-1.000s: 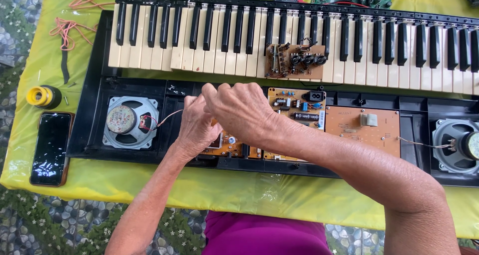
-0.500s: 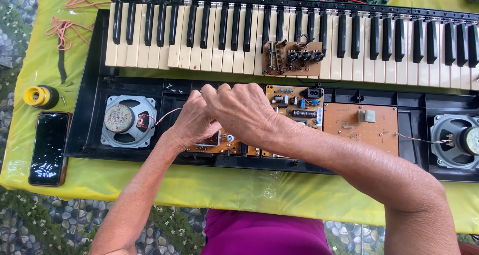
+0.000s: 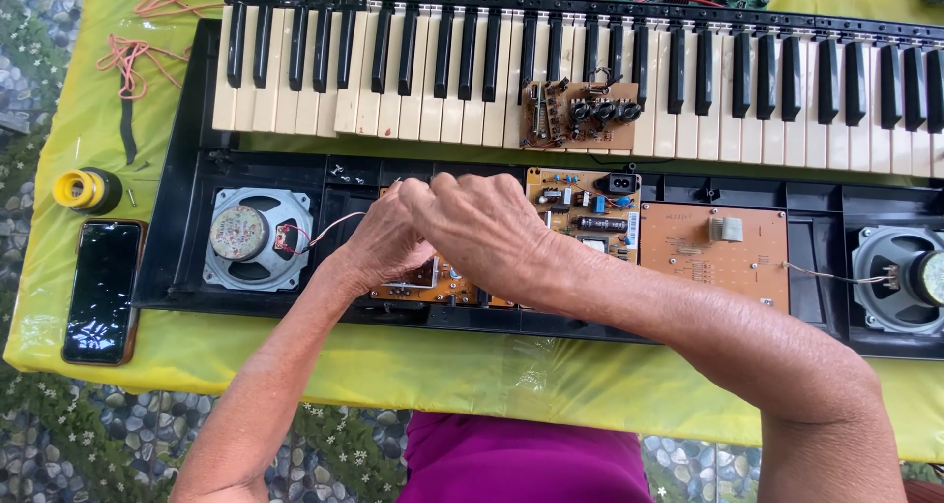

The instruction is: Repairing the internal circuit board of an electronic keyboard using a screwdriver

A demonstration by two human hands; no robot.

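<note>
Yellow cloth (image 3: pixel 295 355) is covering the table under an opened keyboard (image 3: pixel 177 218). Both hands are meeting over the circuit board (image 3: pixel 442 285) near its front edge: right hand (image 3: pixel 487 230) lying over left hand (image 3: pixel 379 242), fingers hidden, so I cannot tell what they are gripping. The board is running left to right beneath them.

Makeshift home repair bench, likely outdoors or on a patio

Pebble-and-flower patterned floor (image 3: pixel 88 434) under a table with yellow plastic cover (image 3: pixel 295 351); opened electronic keyboard (image 3: pixel 590 60) with bare circuit boards (image 3: pixel 713 252) and speakers (image 3: pixel 258 238); loose orange wire scraps (image 3: pixel 138 41), yellow-capped spool (image 3: pixel 87 189), phone (image 3: pixel 101 289) laid aside; no shop fittings or tool racks in sight
</note>
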